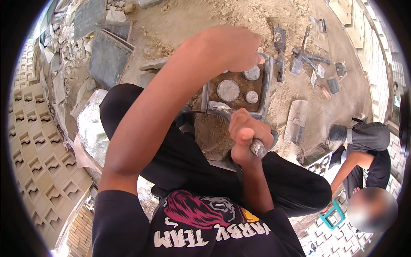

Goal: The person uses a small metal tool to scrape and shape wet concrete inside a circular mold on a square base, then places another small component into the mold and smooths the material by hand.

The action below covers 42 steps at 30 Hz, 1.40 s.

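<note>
- Right hand [245,136] is wrapped tight around the handle of a metal tool [257,147], thumb up top. The blade end pokes forward to the near edge of the mold, looks like a trowel but most of it is hidden by the fist.
- Left hand [233,48] is curled over the far rim of the mold, fingers bent down on it. Can't tell if it's truly gripping or just pressing.
- The mold [266,92] is a square metal frame sitting on the sandy floor [205,17], right in front of the person's knees. It's packed with brown sand, with three grey round discs [228,90] bedded in the top.
- My guess on handling: the frame is stiff and pretty heavy when full, so take it by the rims on both sides. The sand face would crumble easily, so keep fingers off it. The tool is rigid and light, and the handle is the spot to hold.
- Further out: more trowels and metal tools [302,58] lying in the sand, dark slabs [107,58] at the left, patterned blocks [38,150] stacked along the side.
- Another person [368,158] crouches off to the right.
</note>
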{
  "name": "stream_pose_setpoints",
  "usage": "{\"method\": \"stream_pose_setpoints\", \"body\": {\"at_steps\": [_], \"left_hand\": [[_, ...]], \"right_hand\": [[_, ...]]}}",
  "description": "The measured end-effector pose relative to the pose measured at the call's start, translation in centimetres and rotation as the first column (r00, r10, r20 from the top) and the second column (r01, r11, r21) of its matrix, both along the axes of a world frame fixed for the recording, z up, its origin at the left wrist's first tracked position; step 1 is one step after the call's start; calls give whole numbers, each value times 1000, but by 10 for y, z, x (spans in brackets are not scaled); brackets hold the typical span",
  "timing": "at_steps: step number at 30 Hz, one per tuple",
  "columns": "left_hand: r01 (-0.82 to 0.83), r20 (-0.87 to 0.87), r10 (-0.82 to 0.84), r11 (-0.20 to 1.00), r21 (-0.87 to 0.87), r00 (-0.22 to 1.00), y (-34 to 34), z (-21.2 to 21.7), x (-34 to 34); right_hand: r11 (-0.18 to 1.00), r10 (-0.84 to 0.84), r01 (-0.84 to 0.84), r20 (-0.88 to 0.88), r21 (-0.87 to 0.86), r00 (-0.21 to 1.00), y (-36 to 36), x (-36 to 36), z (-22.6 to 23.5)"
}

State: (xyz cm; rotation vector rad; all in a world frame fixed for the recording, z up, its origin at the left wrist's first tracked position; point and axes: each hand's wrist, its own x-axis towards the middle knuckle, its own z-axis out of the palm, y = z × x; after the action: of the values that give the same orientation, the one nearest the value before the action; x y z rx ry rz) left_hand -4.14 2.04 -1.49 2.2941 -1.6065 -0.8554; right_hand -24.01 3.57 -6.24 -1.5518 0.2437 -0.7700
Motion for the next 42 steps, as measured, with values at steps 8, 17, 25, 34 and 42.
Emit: {"method": "stream_pose_setpoints", "body": {"at_steps": [8, 17, 25, 34, 42], "left_hand": [[36, 51, -33, 997, -64, 998, -1, -7, -1], [60, 77, -55, 996, -68, 996, -8, -3, -10], [72, 81, -70, 997, -23, 994, -17, -2, -19], [124, 96, -123, 992, -13, 988, -26, -7, -24], [142, 78, -133, 982, -124, 988, -27, -10, -27]], "right_hand": [[995, -75, 73, -24, -65, 997, -11, -9, -1], [970, -151, 140, 40, 198, 988, -35, -26, -9], [970, -211, 215, -42, 112, 977, -43, -40, -2], [953, -231, 247, -106, 173, 967, -54, -48, -15], [923, -344, 360, -126, 135, 930, -49, -47, -15]]}}
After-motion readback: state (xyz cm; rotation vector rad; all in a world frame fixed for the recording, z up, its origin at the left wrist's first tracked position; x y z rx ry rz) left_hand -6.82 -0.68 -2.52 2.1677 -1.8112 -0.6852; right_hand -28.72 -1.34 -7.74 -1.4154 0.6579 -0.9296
